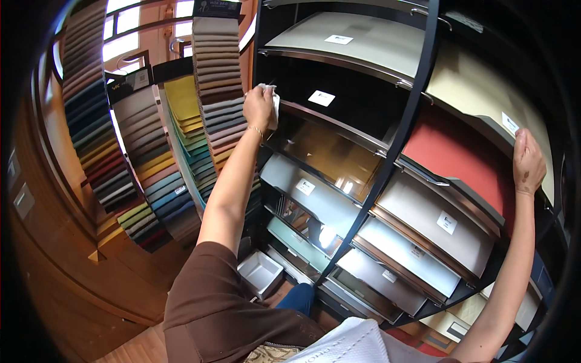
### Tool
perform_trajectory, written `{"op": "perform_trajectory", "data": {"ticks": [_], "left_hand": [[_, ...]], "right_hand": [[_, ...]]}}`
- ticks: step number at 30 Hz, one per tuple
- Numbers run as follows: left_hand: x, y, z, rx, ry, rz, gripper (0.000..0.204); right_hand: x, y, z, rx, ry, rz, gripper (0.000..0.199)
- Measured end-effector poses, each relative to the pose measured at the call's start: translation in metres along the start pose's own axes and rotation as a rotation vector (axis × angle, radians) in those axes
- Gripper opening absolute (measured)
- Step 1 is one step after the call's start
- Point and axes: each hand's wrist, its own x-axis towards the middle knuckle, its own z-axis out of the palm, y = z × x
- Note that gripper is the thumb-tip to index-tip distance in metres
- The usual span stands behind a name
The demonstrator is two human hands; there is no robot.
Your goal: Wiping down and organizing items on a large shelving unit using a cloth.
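My left hand (pixel 259 109) is closed on a crumpled white cloth (pixel 275 109), against the left end of a glossy black panel (pixel 357 106) in the display rack. Part of the cloth is hidden by the fingers. At the far right, my right hand (pixel 529 163) grips the lower edge of a cream sample panel (pixel 478 91), close to its white label (pixel 510 123). That panel sits tilted, and a red panel (pixel 451 151) lies below it.
Dark uprights (pixel 393 145) divide the rack, which holds several overlapping panels, including a brown glass one (pixel 333 154). Fabric swatch strips (pixel 142 139) hang at the left before a wooden door (pixel 54 260). A white tray (pixel 260 273) stands low by the rack.
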Motion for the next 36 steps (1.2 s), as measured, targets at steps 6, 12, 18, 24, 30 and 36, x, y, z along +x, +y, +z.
{"op": "perform_trajectory", "data": {"ticks": [6, 12, 18, 24, 30, 36], "left_hand": [[-0.049, 0.055, -0.011, -0.190, -0.023, 0.081, 0.034], [-0.091, 0.120, -0.031, -0.376, -0.044, 0.199, 0.025], [-0.134, 0.183, -0.048, -0.429, -0.133, 0.313, 0.018], [-0.156, 0.214, -0.063, -0.541, -0.221, 0.455, 0.021], [-0.132, 0.182, -0.064, -0.501, -0.275, 0.488, 0.019], [-0.113, 0.134, -0.051, -0.466, -0.169, 0.267, 0.019]], "right_hand": [[-0.002, 0.003, -0.002, 0.009, 0.012, 0.033, 0.038], [-0.002, -0.007, -0.008, 0.030, 0.042, 0.026, 0.040], [-0.001, -0.017, -0.013, 0.004, -0.014, 0.055, 0.040], [-0.001, -0.021, -0.022, -0.015, -0.082, 0.079, 0.041], [-0.003, -0.015, -0.021, 0.006, -0.083, 0.077, 0.041], [-0.003, -0.025, -0.022, 0.046, -0.057, 0.052, 0.042]]}}
